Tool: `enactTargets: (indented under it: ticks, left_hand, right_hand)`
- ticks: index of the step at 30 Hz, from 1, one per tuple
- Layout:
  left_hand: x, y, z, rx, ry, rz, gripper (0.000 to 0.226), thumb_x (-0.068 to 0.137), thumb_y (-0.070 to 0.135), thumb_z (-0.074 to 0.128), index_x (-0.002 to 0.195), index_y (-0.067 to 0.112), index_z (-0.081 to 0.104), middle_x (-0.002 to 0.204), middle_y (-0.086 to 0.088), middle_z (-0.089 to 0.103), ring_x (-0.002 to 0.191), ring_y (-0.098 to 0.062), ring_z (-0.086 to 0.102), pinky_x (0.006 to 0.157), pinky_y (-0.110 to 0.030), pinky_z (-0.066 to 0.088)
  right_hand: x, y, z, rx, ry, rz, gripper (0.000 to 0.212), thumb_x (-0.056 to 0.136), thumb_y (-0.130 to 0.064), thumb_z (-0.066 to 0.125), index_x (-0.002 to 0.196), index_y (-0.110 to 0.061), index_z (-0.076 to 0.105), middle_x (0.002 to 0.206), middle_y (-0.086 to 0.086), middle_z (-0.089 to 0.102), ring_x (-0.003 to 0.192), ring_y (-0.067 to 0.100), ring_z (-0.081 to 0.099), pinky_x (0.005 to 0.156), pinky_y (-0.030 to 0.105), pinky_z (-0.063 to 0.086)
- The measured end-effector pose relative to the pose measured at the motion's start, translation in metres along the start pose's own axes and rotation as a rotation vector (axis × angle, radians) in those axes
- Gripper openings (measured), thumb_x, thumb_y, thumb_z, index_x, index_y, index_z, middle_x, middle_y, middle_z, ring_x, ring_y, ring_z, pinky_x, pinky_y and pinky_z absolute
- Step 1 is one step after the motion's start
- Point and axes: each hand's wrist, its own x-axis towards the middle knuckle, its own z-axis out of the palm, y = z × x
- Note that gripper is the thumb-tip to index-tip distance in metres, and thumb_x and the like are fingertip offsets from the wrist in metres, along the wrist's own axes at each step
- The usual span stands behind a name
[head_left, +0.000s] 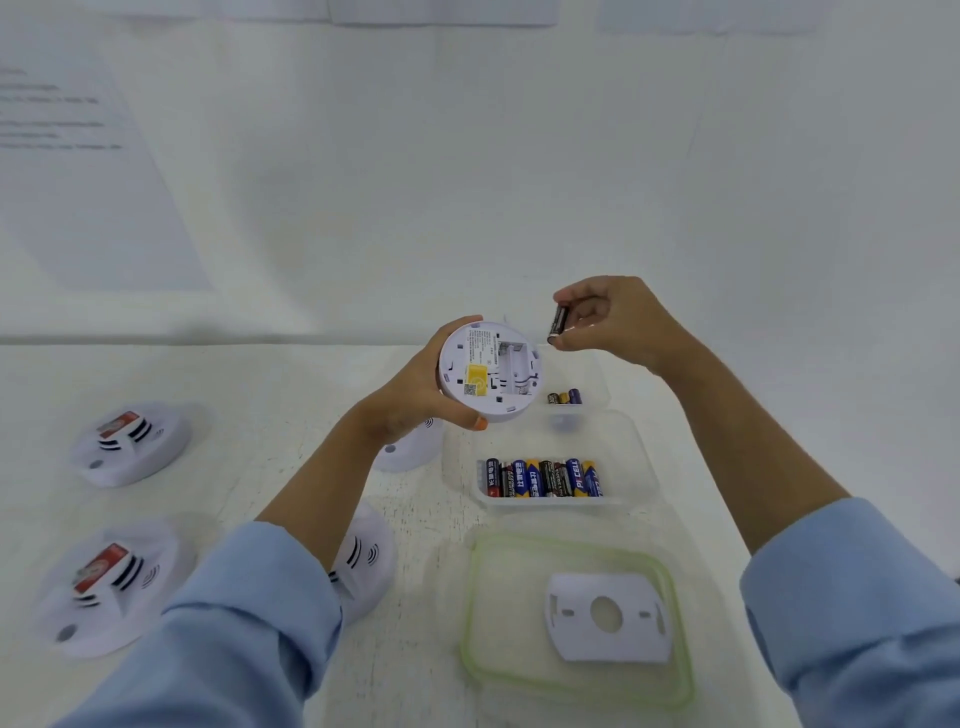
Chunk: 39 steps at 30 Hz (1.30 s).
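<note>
Right hand (608, 317) pinches a black battery (557, 321) by its ends, thumb under, forefinger on top, just right of the smoke detector (491, 371). Left hand (415, 400) grips the detector's rim, with the open bay (511, 364) facing up. The risk: that light pinch slips and the cell drops into the clear tub (639, 447) below, or it goes in reversed. Both forearms are raised over the counter (260, 389), wrists bent inward.

Printed sheet (78, 171) text blurred, detector (366, 558) partly behind left forearm (322, 499)
</note>
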Motion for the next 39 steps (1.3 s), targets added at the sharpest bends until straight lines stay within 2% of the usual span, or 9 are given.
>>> enactTargets:
  ticks: [4,7,12,17,24,27,30,34,39]
  left_hand:
    - [-0.007,0.006,0.006,-0.007,-0.005,0.007,0.102,0.050,-0.003,0.077,0.136,0.027,0.031,0.128,0.004,0.050,0.118,-0.013,0.051,0.083,-0.023,0.051]
    - [-0.013,0.011,0.011,-0.006,-0.010,0.022,0.101,0.050,-0.004,0.076,0.136,0.025,0.031,0.125,0.004,0.050,0.115,-0.011,0.052,0.082,-0.022,0.051]
    - [-0.020,0.015,0.015,-0.014,0.001,0.046,0.100,0.049,-0.005,0.076,0.133,0.026,0.033,0.125,0.002,0.050,0.114,-0.010,0.052,0.083,-0.022,0.051]
    - [-0.027,0.016,0.015,-0.063,0.006,0.060,0.100,0.049,-0.010,0.074,0.133,0.024,0.033,0.123,0.001,0.051,0.112,-0.012,0.053,0.081,-0.022,0.051]
    - [-0.030,0.021,0.017,-0.085,0.060,0.104,0.098,0.049,-0.010,0.073,0.131,0.027,0.034,0.125,0.000,0.049,0.112,-0.013,0.052,0.077,-0.021,0.052]
    - [-0.029,0.022,0.020,-0.116,0.076,0.125,0.098,0.048,-0.013,0.072,0.130,0.028,0.036,0.124,0.001,0.050,0.110,-0.011,0.055,0.076,-0.023,0.053]
    - [-0.027,0.022,0.024,-0.122,0.068,0.127,0.099,0.048,-0.012,0.073,0.131,0.027,0.036,0.125,0.000,0.051,0.111,-0.014,0.054,0.078,-0.025,0.053]
    - [-0.025,0.019,0.027,-0.160,0.060,0.116,0.097,0.049,-0.013,0.071,0.129,0.028,0.037,0.124,0.001,0.052,0.112,-0.015,0.054,0.081,-0.028,0.053]
    - [-0.020,0.016,0.026,-0.178,0.061,0.095,0.095,0.050,-0.012,0.070,0.130,0.028,0.036,0.124,0.000,0.051,0.112,-0.016,0.054,0.082,-0.028,0.054]
  right_hand:
    - [-0.019,-0.021,0.011,-0.137,-0.064,-0.117,0.049,0.063,0.001,0.080,0.107,-0.008,0.060,0.080,-0.004,0.058,0.070,0.003,0.055,0.074,0.013,0.047]
    - [-0.028,-0.027,0.020,-0.313,-0.098,-0.170,0.048,0.062,-0.001,0.079,0.105,-0.011,0.058,0.086,-0.004,0.054,0.072,0.002,0.050,0.064,0.003,0.042]
    - [-0.030,-0.028,0.027,-0.452,-0.154,-0.239,0.043,0.067,-0.004,0.079,0.106,-0.008,0.062,0.096,-0.001,0.052,0.080,0.011,0.049,0.071,0.018,0.043]
    - [-0.033,-0.023,0.031,-0.479,-0.166,-0.261,0.036,0.083,-0.013,0.066,0.118,-0.017,0.061,0.106,-0.003,0.048,0.084,0.012,0.046,0.066,0.010,0.036]
    - [-0.042,-0.027,0.036,-0.216,-0.020,-0.151,0.024,0.081,-0.010,0.067,0.104,-0.014,0.060,0.106,0.000,0.059,0.071,0.009,0.059,0.072,0.045,0.056]
    - [-0.043,-0.027,0.039,-0.244,0.016,-0.194,0.009,0.083,-0.012,0.063,0.086,-0.014,0.055,0.101,-0.003,0.060,0.083,0.009,0.058,0.071,0.033,0.054]
    - [-0.042,-0.022,0.043,-0.279,0.075,-0.224,0.011,0.084,-0.014,0.062,0.081,-0.005,0.058,0.084,-0.002,0.059,0.069,0.001,0.052,0.057,0.017,0.039]
    - [-0.041,-0.017,0.045,-0.301,0.114,-0.226,0.019,0.087,-0.014,0.059,0.090,0.000,0.071,0.084,0.015,0.068,0.072,0.024,0.056,0.062,0.033,0.046]
    - [-0.036,-0.012,0.042,-0.481,-0.018,-0.254,0.030,0.095,-0.021,0.049,0.099,-0.003,0.071,0.089,0.021,0.066,0.074,0.029,0.058,0.069,0.037,0.049]
